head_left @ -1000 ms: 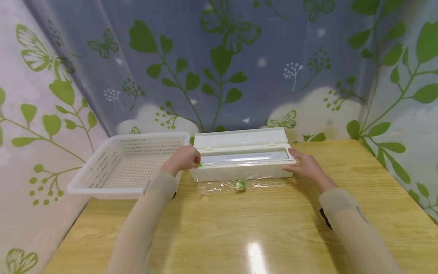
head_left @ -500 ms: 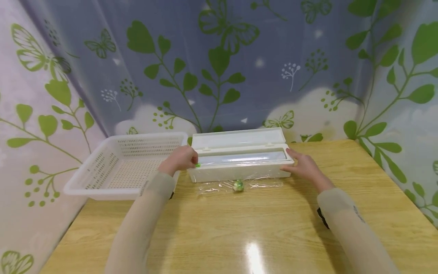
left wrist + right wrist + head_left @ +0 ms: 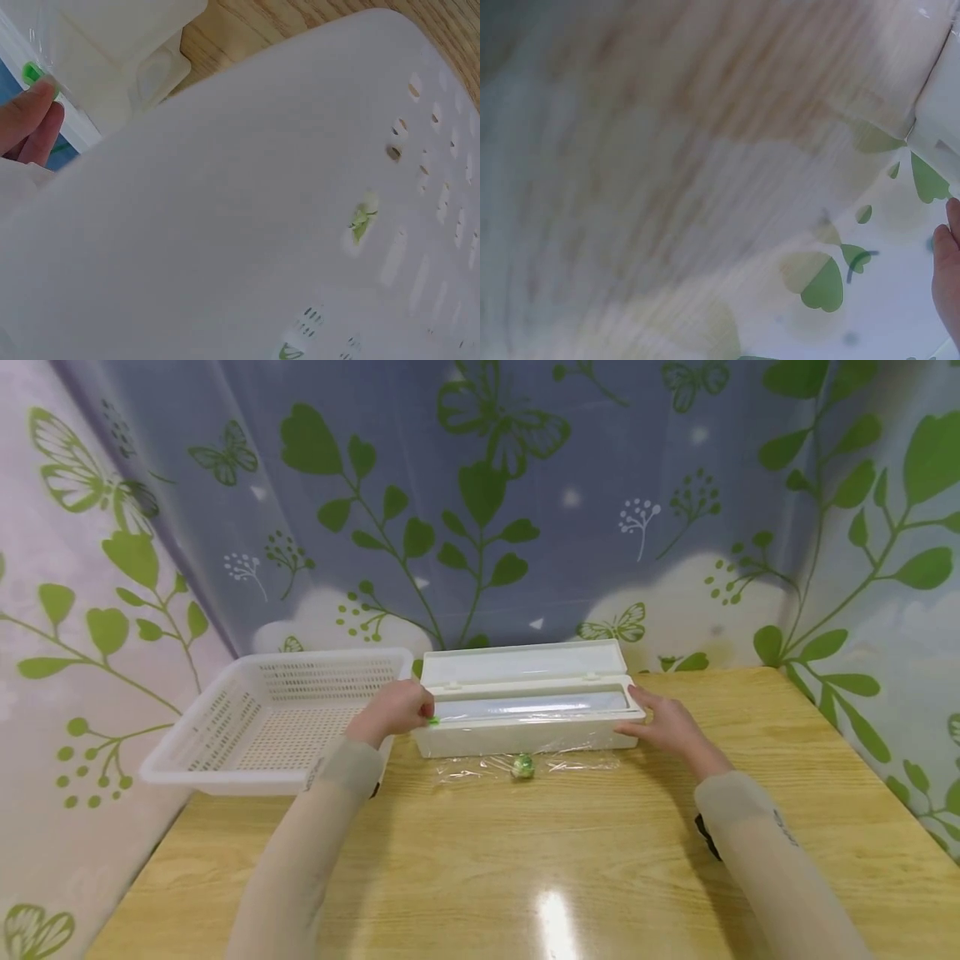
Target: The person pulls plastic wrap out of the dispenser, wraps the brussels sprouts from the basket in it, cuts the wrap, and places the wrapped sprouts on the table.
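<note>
A white cling film dispenser (image 3: 525, 739) stands on the table with its lid (image 3: 525, 662) tipped back. Inside lies a shiny roll (image 3: 532, 703). My left hand (image 3: 393, 706) is at the dispenser's left end and pinches a small green slide cutter (image 3: 31, 73) on its front edge. With thumb and fingers my right hand (image 3: 667, 727) grips the dispenser's right end; only part of that hand (image 3: 949, 262) shows in the right wrist view. Clear cling film (image 3: 585, 762) hangs over the front onto the table. A small round green thing (image 3: 523, 767), its kind unclear, lies at the film.
A white perforated plastic basket (image 3: 277, 718) stands left of the dispenser, just behind and beside my left forearm. The wooden table (image 3: 480, 860) runs back to a curtain (image 3: 555, 510) printed with leaves and butterflies, which also closes in both sides.
The whole head view has shifted slightly. Both hands keep their places on the dispenser, and the film and green thing have not visibly moved.
</note>
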### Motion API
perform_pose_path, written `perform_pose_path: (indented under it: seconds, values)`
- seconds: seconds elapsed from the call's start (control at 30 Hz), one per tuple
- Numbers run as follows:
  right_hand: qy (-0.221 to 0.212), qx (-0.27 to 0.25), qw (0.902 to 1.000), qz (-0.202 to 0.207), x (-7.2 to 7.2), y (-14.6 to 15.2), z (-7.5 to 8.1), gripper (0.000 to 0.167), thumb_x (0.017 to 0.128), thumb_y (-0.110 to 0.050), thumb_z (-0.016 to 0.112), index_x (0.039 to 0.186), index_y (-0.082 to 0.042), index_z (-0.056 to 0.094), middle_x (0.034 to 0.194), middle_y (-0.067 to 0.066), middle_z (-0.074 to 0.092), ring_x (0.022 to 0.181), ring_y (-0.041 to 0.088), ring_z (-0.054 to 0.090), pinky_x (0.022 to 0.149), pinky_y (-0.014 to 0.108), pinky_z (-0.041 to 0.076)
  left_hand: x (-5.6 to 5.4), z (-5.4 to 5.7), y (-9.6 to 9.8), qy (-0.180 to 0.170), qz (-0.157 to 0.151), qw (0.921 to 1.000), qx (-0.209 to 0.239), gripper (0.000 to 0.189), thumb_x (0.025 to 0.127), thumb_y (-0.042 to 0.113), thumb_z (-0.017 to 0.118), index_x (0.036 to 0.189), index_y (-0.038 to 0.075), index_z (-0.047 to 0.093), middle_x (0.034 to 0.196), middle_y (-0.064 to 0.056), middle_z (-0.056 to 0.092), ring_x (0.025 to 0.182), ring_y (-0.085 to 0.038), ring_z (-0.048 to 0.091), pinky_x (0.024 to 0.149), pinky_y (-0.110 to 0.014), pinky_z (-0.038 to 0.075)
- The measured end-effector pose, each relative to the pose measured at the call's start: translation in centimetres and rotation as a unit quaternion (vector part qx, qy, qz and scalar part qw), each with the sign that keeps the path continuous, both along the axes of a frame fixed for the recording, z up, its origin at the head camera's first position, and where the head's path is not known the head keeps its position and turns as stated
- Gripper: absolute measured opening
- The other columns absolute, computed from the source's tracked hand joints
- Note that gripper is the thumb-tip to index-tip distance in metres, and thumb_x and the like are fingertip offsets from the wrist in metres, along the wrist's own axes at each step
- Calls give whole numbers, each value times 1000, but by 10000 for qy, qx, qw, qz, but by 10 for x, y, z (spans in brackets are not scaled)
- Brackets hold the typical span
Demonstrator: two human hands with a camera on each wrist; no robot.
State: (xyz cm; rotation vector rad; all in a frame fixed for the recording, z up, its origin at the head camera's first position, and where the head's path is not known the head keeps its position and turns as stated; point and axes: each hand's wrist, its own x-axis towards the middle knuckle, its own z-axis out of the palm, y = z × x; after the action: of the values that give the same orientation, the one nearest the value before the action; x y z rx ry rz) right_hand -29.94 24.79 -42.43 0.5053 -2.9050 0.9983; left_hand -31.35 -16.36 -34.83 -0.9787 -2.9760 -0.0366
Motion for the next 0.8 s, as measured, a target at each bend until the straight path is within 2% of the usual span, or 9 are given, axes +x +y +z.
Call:
perform_pose_path:
  seconds: [0.23,0.47,0.57,0.8]
  values:
    - [-11,81,10000,3,-1,0,1,83,77,-43,64,137,-1,26,137,23,26,38,9,23,64,34,39,0,-1,-2,144,1,9998,-110,5,72,7,67,73,11,66,73,3,62,69,-17,57,64,-32,46]
    - [-67,109,9999,-2,1,1,0,84,76,-43,65,137,0,25,134,28,29,38,9,22,53,30,37,0,-4,-2,-71,52,9998,-155,5,74,7,67,75,12,66,75,3,62,71,-16,57,66,-30,46]
    - [-88,75,9999,-10,2,0,1,84,77,-42,65,137,0,25,131,28,33,38,9,22,51,30,36,0,-3,-2,-7,26,9999,-126,5,74,7,67,74,12,66,74,2,62,71,-16,56,67,-31,46]
    - [-51,152,9999,49,1,-1,4,83,77,-43,64,137,1,25,134,28,28,39,9,22,57,32,38,-1,-1,-8,180,-58,9996,-188,7,71,3,66,70,10,65,72,1,61,69,-17,56,65,-32,46]
